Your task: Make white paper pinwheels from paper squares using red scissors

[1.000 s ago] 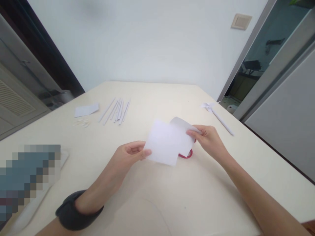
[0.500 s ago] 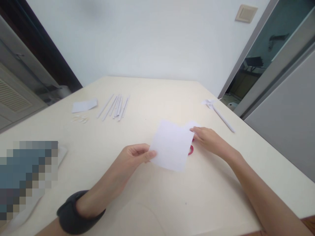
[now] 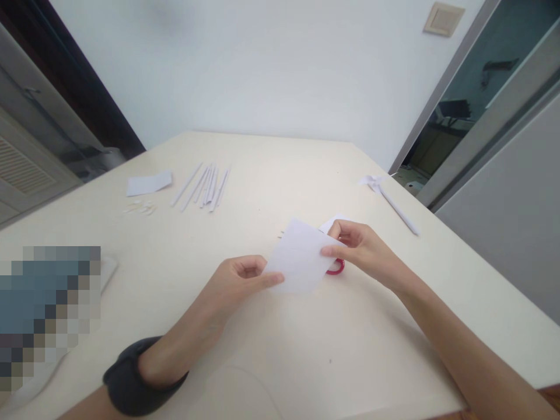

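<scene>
A white square sheet of paper (image 3: 300,256) is held up above the table, tilted, between both hands. My left hand (image 3: 247,274) pinches its left corner, thumb on top. At the right corner my right hand (image 3: 354,242) grips it between thumb and fingers. Partly covered by the sheet lies a pair of scissors; one red handle loop (image 3: 336,267) shows below the right hand, and the tips peek out at the sheet's left edge. Another piece of white paper (image 3: 335,221) lies behind the right hand, mostly hidden.
Several rolled white paper sticks (image 3: 210,186) lie at the back left, beside a folded paper (image 3: 149,183) and small pale pieces (image 3: 140,207). A paper pinwheel on a stick (image 3: 398,210) rests near the right edge. A blurred-out object (image 3: 44,309) is at the left.
My right hand has moved left onto the sheet and now grips its right corner, thumb on top. The sheet has turned and tilted, showing the scissor tips.
</scene>
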The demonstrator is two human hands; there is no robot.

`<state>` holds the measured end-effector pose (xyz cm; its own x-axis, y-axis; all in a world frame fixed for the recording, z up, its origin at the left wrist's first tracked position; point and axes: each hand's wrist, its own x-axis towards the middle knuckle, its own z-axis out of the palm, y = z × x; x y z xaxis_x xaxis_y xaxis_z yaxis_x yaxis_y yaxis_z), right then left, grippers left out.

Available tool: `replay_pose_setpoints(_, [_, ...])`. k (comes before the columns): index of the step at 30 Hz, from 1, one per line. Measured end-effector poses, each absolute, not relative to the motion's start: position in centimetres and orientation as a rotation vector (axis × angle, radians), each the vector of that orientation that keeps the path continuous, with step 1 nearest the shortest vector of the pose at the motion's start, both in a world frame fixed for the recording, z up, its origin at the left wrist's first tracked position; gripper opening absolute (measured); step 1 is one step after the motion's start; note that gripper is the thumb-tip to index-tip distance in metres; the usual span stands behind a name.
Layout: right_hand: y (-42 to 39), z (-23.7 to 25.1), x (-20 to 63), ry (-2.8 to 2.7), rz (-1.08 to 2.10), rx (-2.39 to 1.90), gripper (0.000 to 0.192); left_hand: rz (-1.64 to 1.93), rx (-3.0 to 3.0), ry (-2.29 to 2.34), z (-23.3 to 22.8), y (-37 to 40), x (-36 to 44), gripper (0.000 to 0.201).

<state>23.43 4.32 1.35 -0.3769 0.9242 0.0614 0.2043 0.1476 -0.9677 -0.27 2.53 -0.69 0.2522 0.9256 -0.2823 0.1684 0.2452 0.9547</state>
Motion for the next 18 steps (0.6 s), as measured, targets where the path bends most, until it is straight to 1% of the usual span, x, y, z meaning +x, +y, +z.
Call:
replay_pose_setpoints(3, [4.6,1.2,23.7,-1.669,1.244,-1.157,0.030,0.742,1.196,1.239,-0.5,2.3,0.0,0.023])
replay_pose_setpoints(6, [4.7,1.3,24.0,-1.665,1.182,-1.175,0.030,0.719,1.150,1.171,-0.5,2.2,0.0,0.022])
replay_pose_setpoints(12, [5.3,1.4,25.0,-1.682,1.014,-1.223,0.034,0.740,1.091,1.116,-0.3,2.2,-0.2,0.013])
replay_pose_setpoints(14, [5.7,1.4,25.9,-1.595,0.836,-1.254,0.030,0.749,1.108,1.128,-0.3,2.2,-0.2,0.012])
replay_pose_setpoints(16, [6.1,1.5,27.1,-1.471,0.400,-1.328,0.029,0.756,1.111,1.117,-0.4,2.1,-0.3,0.013])
replay_pose_setpoints(18, [6.4,1.6,28.2,-1.470,-0.011,-1.435,0.029,0.772,1.100,1.075,-0.5,2.1,-0.4,0.017])
